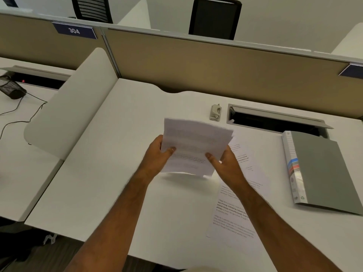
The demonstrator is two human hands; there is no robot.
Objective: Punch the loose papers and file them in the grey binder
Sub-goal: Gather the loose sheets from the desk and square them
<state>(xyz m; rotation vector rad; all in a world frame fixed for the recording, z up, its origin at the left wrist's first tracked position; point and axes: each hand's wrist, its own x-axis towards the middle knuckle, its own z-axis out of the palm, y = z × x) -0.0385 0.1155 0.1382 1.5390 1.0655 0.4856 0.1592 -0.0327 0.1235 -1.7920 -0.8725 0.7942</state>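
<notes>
Above the middle of the white desk point(121, 173) you hold a stack of loose papers point(194, 146) up off the surface, one hand on each side edge. Your left hand point(157, 156) grips the left edge with the thumb laid over the top sheet and the fingers behind it; your right hand point(225, 161) does the same on the right edge. The stack is blurred, so its print cannot be read, and the sheets look slightly fanned at the upper right corner. Under your right forearm more printed sheets point(233, 216) lie flat on the desk, overlapping one another. To the right of them the grey binder point(324, 173) lies closed, its labelled spine facing you. Beyond the papers, near the cable slot point(275, 120), sits a small grey device point(215, 112) that may be the hole punch, well apart from both hands
</notes>
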